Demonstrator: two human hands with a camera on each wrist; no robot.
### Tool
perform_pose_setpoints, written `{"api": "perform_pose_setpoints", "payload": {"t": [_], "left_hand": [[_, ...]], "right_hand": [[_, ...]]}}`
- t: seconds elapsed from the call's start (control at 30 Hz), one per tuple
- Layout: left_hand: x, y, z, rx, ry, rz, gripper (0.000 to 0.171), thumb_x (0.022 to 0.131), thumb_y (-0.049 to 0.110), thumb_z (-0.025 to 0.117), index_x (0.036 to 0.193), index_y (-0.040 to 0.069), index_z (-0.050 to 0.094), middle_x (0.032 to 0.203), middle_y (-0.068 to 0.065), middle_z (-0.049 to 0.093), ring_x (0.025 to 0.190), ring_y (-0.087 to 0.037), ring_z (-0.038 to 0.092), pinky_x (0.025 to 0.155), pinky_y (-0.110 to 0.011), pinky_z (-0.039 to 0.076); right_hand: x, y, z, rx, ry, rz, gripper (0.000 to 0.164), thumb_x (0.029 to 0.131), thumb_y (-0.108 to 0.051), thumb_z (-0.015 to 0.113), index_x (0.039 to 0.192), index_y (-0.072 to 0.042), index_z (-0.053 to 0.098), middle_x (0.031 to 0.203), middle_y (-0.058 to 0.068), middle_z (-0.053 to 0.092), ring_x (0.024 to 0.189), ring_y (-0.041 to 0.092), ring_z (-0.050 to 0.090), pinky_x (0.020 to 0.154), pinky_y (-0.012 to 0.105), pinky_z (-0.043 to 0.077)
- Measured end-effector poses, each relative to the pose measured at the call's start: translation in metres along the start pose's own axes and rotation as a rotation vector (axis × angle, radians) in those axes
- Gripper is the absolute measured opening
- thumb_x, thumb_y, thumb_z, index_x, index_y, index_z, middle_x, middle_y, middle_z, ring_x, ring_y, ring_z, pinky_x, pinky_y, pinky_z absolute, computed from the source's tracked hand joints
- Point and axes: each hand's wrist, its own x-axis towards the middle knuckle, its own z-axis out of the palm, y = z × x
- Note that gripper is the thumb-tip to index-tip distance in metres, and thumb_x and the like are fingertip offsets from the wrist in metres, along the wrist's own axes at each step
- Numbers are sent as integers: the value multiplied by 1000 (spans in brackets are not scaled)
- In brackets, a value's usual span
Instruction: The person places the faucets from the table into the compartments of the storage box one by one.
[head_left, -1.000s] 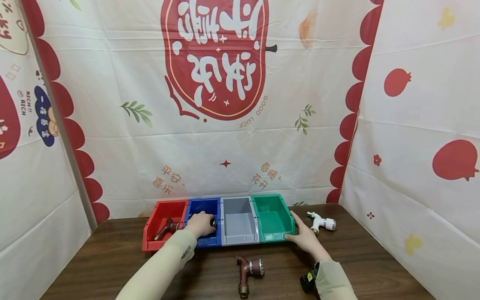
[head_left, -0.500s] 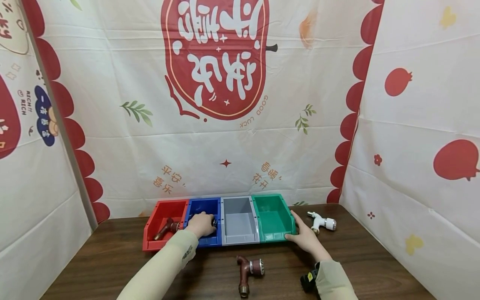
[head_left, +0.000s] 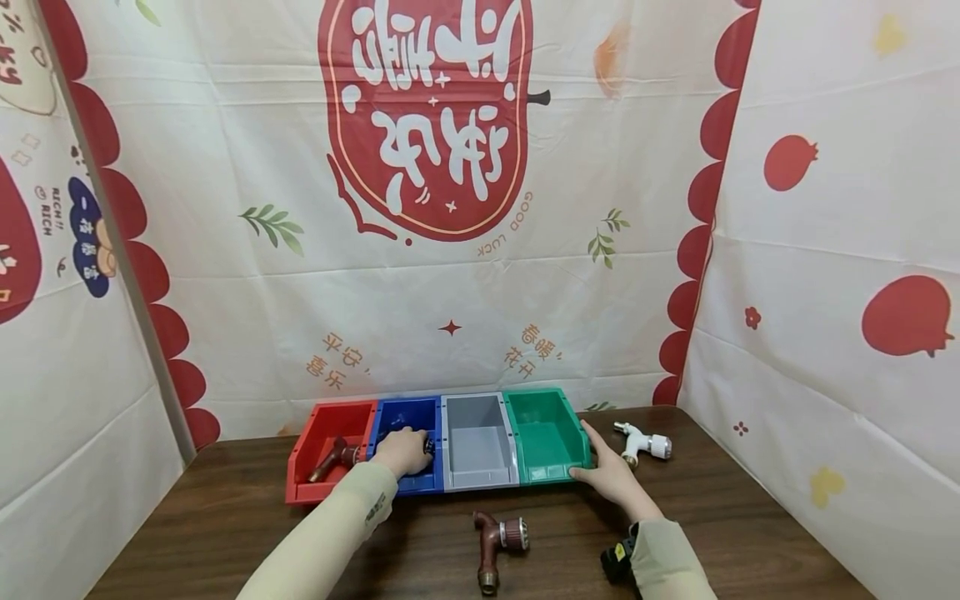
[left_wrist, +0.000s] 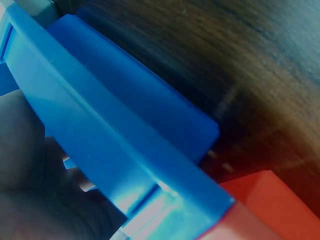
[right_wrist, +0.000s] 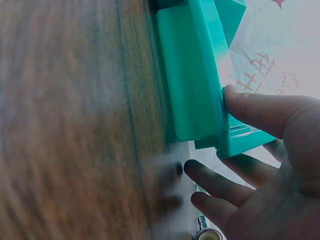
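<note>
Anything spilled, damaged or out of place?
No spill or damage shows. A brown tap in front of the bins and a white tap right of them seem stray on the table, since another tap lies in the red bin.

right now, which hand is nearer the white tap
Right: the right hand touches the green bin, just left of the white tap; the left hand is farther left, in the blue bin.

Soft light fills the head view, shading the table (head_left: 202, 492) beneath the front edges of the bins (head_left: 480, 450). Glare whitens the blue bin (left_wrist: 110, 125) in the dim left wrist view; the right wrist view blurs the table.
</note>
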Motion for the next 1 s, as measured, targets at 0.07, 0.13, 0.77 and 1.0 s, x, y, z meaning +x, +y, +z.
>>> {"api": "perform_pose_setpoints", "payload": {"t": [0.07, 0.13, 0.77, 1.0], "left_hand": [[-3, -3, -2, -9, 3, -6, 50, 91, 29, 66, 134, 6, 57, 133, -20, 54, 118, -41, 53, 92, -58, 46], [-6, -7, -4, -23, 9, -8, 53, 90, 29, 67, 136, 6, 55, 134, -21, 53, 120, -41, 52, 93, -58, 45], [-74, -42, -62, -120, 303, 95, 48, 91, 33, 67, 133, 11, 59, 134, -12, 55, 116, -31, 56, 92, -50, 49], [-96, -77, -73, -158, 382, 37, 54, 90, 34, 68, 136, 9, 56, 137, -17, 51, 122, -36, 50, 100, -54, 41]], "right_hand": [[2, -4, 1, -5, -4, -10, 85, 86, -13, 73, 153, -5, 22, 144, 36, 34, 126, 51, 42, 97, 63, 38], [3, -7, 2, -3, -11, -19, 85, 86, -12, 73, 153, -5, 21, 144, 36, 34, 126, 51, 42, 97, 62, 38], [-4, -17, 5, -4, -67, -27, 87, 88, -16, 72, 154, -4, 16, 146, 38, 28, 126, 54, 40, 94, 60, 42], [-7, -11, -8, -27, -86, -7, 90, 88, -17, 72, 154, 0, 13, 146, 40, 26, 126, 55, 38, 93, 59, 44]]}}
